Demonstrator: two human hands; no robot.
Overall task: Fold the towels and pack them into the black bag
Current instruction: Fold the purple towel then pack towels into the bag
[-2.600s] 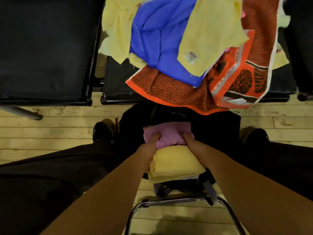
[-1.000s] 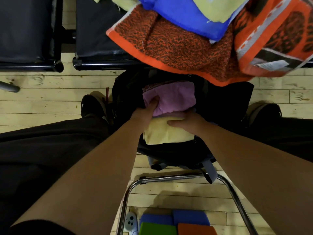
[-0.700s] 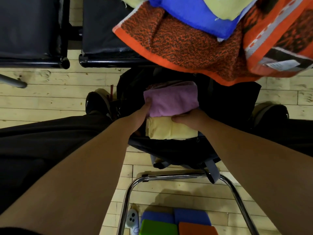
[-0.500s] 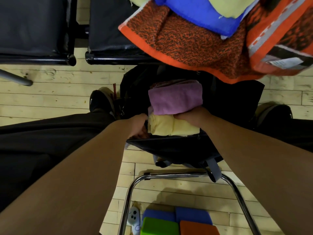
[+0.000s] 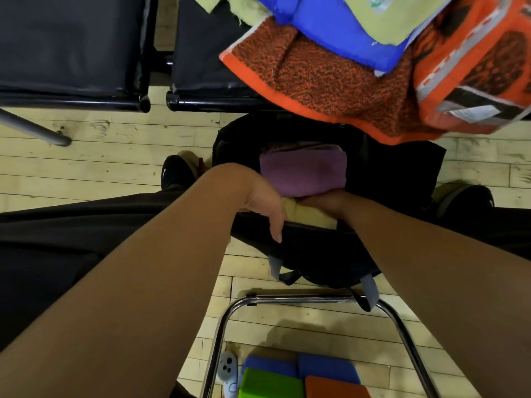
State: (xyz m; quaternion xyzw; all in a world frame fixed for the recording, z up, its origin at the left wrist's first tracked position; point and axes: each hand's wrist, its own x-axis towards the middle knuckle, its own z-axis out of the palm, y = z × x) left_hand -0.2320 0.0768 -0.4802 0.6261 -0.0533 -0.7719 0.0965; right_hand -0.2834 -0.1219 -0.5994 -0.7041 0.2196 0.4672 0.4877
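The black bag stands open on the floor between my feet. Inside it a folded purple towel lies at the far side and a folded yellow towel at the near side, mostly sunk below the rim. My left hand grips the bag's near rim, thumb outside and fingers inside. My right hand presses down on the yellow towel at the seam between the two towels; its fingertips are hidden.
Unfolded towels are heaped on a black chair seat ahead: an orange patterned towel, a blue towel, a pale yellow towel. Another black chair stands left. A chrome chair frame and coloured blocks lie below me.
The yellow towel has gone deeper into the bag under my right hand. My left hand left the towels and took hold of the bag's near rim, pulling it up.
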